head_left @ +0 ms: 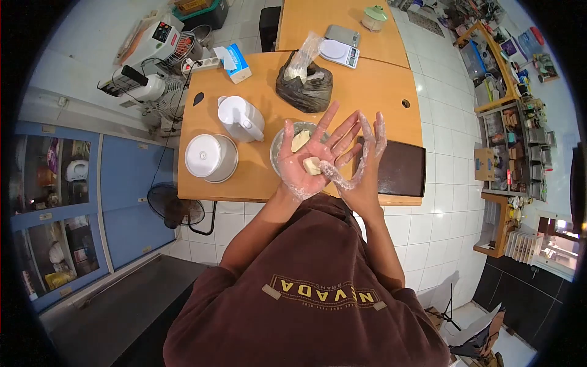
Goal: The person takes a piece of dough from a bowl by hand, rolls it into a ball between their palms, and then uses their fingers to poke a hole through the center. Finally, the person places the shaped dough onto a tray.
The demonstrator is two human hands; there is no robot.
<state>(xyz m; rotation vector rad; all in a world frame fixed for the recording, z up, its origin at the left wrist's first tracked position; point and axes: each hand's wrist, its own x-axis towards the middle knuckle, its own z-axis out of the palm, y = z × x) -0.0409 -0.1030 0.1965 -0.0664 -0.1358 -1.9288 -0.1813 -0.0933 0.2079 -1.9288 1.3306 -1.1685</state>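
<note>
Palm up and fingers spread, my left hand (pixel 304 160) bears a small pale dough piece (pixel 312 166) on its palm. The thumb of my right hand (pixel 362 168) touches the edge of that piece, while its other fingers are stretched out and apart. White flour coats both hands. Beneath my left hand stands a metal bowl (pixel 276 150), mostly covered by the hand. A larger pale yellow piece (pixel 300 141) shows between the thumb and fingers of my left hand, seemingly in the bowl.
Left on the wooden table (pixel 269 191) are a white lidded tub (pixel 211 158) and a white pitcher (pixel 240 119). A black plastic bag (pixel 304 92) lies beyond the bowl, near a white scale (pixel 338 54). To the right is a dark tray (pixel 400 169).
</note>
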